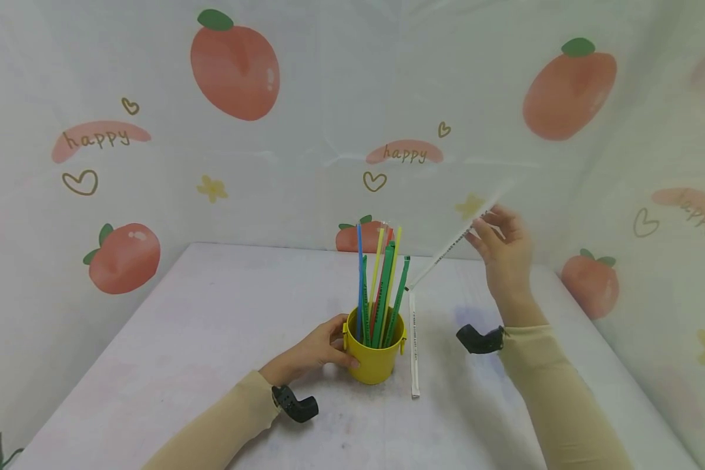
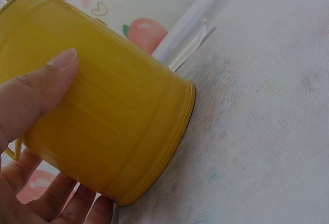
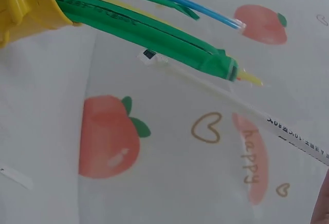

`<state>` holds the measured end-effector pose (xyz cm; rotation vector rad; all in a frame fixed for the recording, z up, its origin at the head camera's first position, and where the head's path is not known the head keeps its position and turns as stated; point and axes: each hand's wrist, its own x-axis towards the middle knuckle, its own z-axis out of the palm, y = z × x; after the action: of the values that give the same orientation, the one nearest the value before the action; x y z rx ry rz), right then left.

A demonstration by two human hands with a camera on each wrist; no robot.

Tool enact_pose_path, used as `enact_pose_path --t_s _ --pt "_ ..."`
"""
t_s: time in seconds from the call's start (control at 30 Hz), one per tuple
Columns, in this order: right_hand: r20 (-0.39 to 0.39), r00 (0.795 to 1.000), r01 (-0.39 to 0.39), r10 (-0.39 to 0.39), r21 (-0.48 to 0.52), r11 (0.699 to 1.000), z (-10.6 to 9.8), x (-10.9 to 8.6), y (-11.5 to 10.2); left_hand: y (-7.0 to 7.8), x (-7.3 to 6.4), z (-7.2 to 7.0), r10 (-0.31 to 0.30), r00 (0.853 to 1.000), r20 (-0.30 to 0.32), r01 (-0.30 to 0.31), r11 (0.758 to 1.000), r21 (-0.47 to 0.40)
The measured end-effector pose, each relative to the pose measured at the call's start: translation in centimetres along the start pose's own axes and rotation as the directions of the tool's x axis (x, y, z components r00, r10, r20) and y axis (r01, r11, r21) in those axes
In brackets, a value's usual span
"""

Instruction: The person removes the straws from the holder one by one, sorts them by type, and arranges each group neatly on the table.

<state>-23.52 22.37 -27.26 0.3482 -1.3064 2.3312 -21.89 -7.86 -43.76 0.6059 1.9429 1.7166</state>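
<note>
My left hand (image 1: 316, 347) grips the side of a small yellow bucket (image 1: 371, 367) standing upright on the table. In the left wrist view, the thumb (image 2: 51, 85) lies on one side of the bucket and the fingers go around the other. Several straws stand in it: green-wrapped straws (image 1: 382, 294), yellow ones (image 1: 396, 267), a blue one (image 1: 360, 274) and a red one. My right hand (image 1: 507, 254), raised to the right, pinches a white paper-wrapped straw (image 1: 446, 249). That straw slants down to the left, its lower end near the bucket's straws.
Another white wrapped straw (image 1: 414, 359) lies on the table just right of the bucket. The table (image 1: 211, 326) has a pale cover. Behind and beside it hangs a white sheet (image 1: 305, 78) printed with red fruit, hearts and the word "happy".
</note>
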Motion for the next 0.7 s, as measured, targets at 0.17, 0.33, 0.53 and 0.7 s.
enact_pose_path --t_s 0.17,0.33,0.53,0.7 --pt "-0.063 0.998 0.032 -0.032 0.003 0.999 -0.5 0.2 -0.5 0.1 -0.1 0.0 -0.010 1.000 -0.002 0.010 1.000 -0.003" --pt "-0.080 0.997 0.010 -0.015 -0.066 0.998 -1.1 0.0 -0.5 0.2 -0.1 0.0 -0.012 1.000 -0.002 0.012 1.000 -0.007" --pt "-0.060 0.995 -0.082 0.074 -0.145 0.986 -2.5 -0.3 0.4 0.2 -0.1 0.1 -0.009 1.000 0.003 0.009 1.000 -0.004" --pt "-0.017 0.991 -0.131 0.131 -0.207 0.970 -3.7 -1.0 1.6 0.0 -0.1 0.0 0.001 1.000 0.007 -0.001 1.000 0.010"
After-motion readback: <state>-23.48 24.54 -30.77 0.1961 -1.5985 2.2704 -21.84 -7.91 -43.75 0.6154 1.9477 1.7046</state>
